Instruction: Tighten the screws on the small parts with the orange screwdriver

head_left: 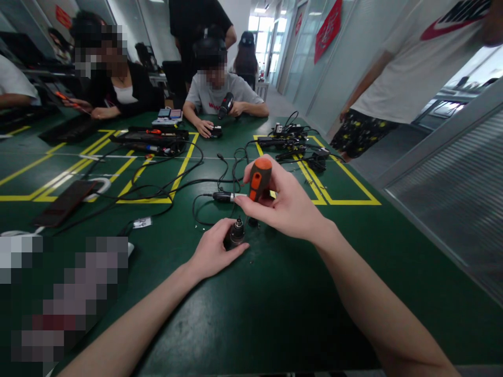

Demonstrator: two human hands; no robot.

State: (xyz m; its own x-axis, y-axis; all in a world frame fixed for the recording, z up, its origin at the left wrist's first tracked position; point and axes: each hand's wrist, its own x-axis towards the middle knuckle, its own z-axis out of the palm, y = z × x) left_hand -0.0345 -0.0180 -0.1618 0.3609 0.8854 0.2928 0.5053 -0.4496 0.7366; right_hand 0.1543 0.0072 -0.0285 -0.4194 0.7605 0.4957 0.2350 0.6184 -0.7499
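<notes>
Screwdriver point(259, 179) stands above metal part point(237, 233), cables point(220, 180) behind.

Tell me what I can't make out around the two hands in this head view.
- Screwdriver shaft and tip: hidden behind the right hand.
- Small metal part: half covered by the left hand, so its shape is unclear.
- Whether the tip touches the part: too small and dark.
- Lower left of the table: blurred out.
- Black cable: its far end is lost among other cables.

Right hand point(288, 207) grips orange screwdriver point(259, 179); left hand point(214, 251) holds metal part point(237, 233).
</notes>
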